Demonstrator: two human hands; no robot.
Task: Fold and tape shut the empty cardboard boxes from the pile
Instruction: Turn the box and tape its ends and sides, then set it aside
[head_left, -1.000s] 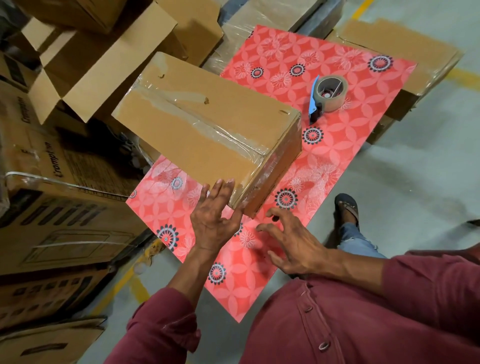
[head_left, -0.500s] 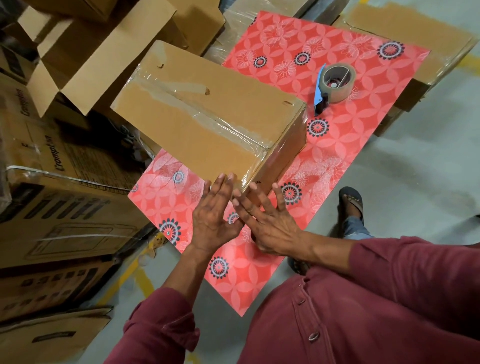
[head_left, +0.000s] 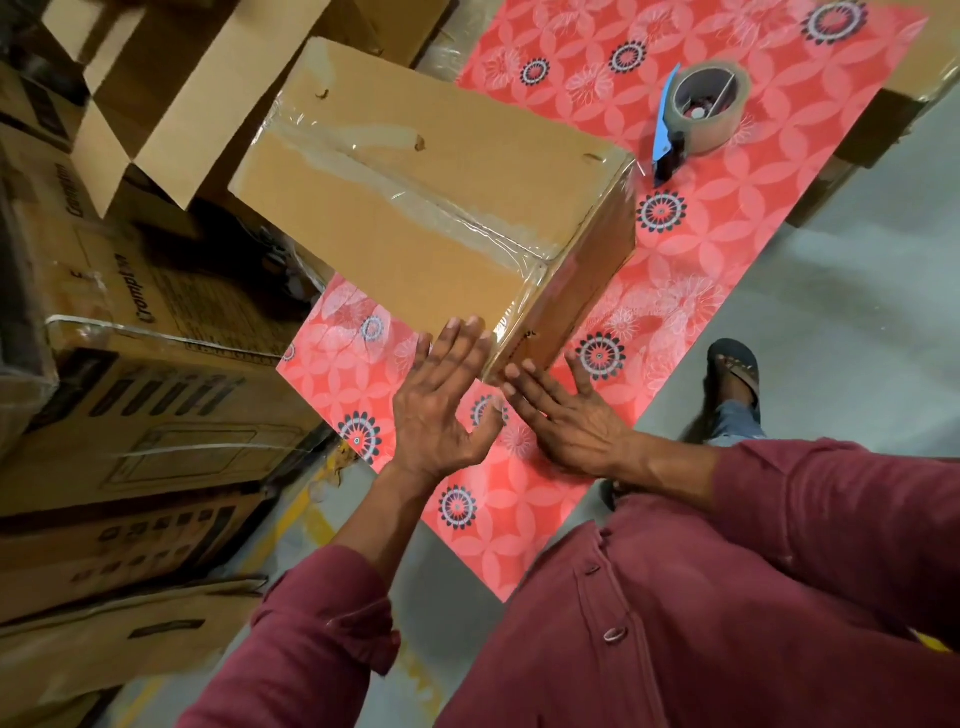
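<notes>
Pressing near corner of taped box (head_left: 415, 208): left hand (head_left: 441, 410) and right hand (head_left: 571, 415), fingers (head_left: 462, 343) straight, flat, gripping nothing. Box lying on counter (head_left: 727, 249), long axis running away leftward. Tape dispenser (head_left: 696, 114) beyond box, right hand nearer.

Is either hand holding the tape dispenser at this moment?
No. The tape dispenser lies alone on the red patterned sheet, while the left hand and right hand press flat against the taped box.
</notes>
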